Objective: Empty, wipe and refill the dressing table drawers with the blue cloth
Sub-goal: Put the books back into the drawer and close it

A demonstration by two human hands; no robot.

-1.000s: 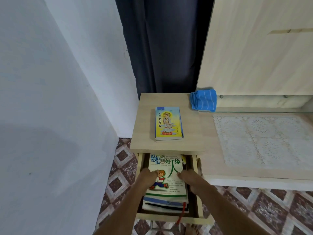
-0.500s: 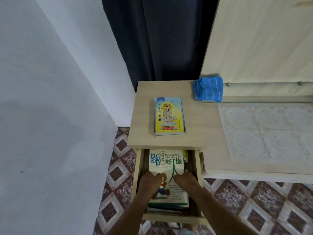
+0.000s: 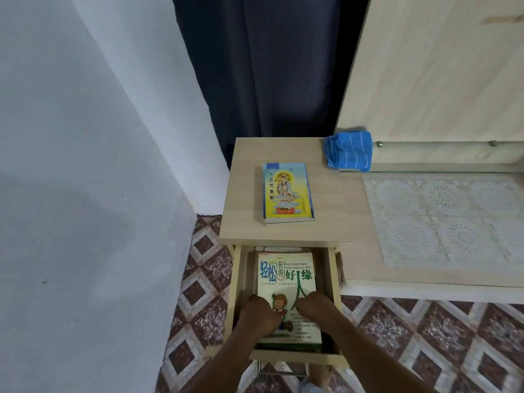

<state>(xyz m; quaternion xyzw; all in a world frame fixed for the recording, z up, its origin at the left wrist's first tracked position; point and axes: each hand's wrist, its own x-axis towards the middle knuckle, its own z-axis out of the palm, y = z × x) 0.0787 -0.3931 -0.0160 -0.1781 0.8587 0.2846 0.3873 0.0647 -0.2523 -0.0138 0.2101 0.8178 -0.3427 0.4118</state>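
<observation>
The top drawer (image 3: 235, 282) of the small wooden unit is pulled out. A stack of books (image 3: 286, 275) lies in it, topped by a white and green cover with a cartoon child. My left hand (image 3: 257, 317) grips the stack's near left edge, and my right hand (image 3: 315, 310) grips its near right side, fingers curled down over the cover. The folded blue cloth (image 3: 349, 150) sits at the back of the tabletop, right of the unit. A yellow book (image 3: 287, 192) lies on the unit's top (image 3: 243, 194).
A white lace mat (image 3: 442, 219) covers the lower dressing table to the right. A glass shelf (image 3: 442, 143) and wooden panel stand behind it. A dark curtain (image 3: 263, 69) hangs behind the unit, a white wall (image 3: 85, 165) is close on the left, and patterned tiles (image 3: 204, 279) cover the floor.
The stack has sunk lower into the drawer; its lower books and a red ribbon no longer show at the front. Both hands stay on its near end. The camera has tilted.
</observation>
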